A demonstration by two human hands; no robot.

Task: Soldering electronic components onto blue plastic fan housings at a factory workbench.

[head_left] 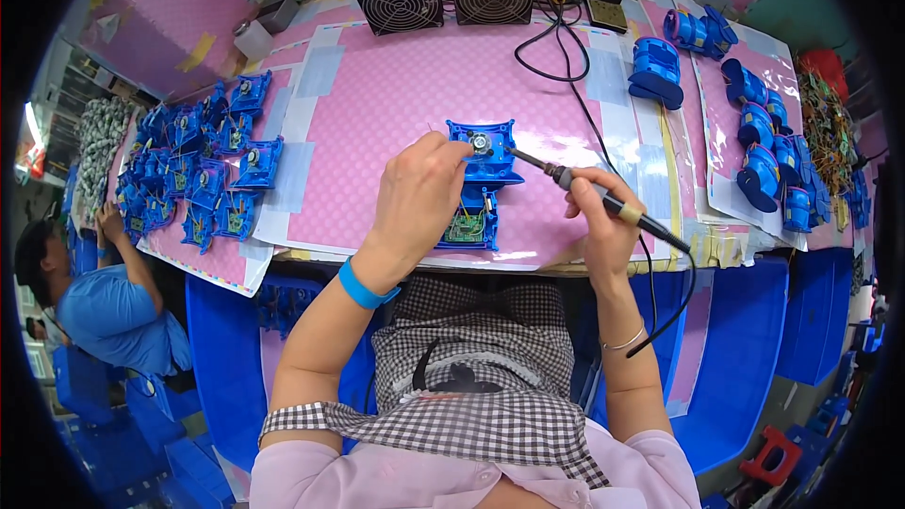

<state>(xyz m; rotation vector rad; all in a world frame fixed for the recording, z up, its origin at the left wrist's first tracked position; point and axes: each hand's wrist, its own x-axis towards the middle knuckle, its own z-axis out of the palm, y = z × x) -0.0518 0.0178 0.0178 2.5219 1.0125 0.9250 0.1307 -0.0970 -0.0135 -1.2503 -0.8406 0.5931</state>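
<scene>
My right hand (608, 231) grips a soldering iron (558, 172) like a pen, its tip pointing left at the edge of a small round speaker (481, 143). The speaker sits in the upper half of an opened blue plastic housing (490, 172) on the pink mat. A green circuit board (466, 227) lies in the lower half, nearer to me. My left hand (419, 193) is closed in a pinch at the speaker's left side. Its fingertips are partly hidden, and what they pinch is too small to make out. Whether the iron's tip touches anything cannot be told.
Many opened blue housings (203, 165) crowd the left of the table. Closed blue units (759, 123) stand at the right beside bundled wires (825, 132). Two black fans (401, 0) stand at the back; the black cord (589, 118) crosses the mat. A co-worker (118, 311) sits left.
</scene>
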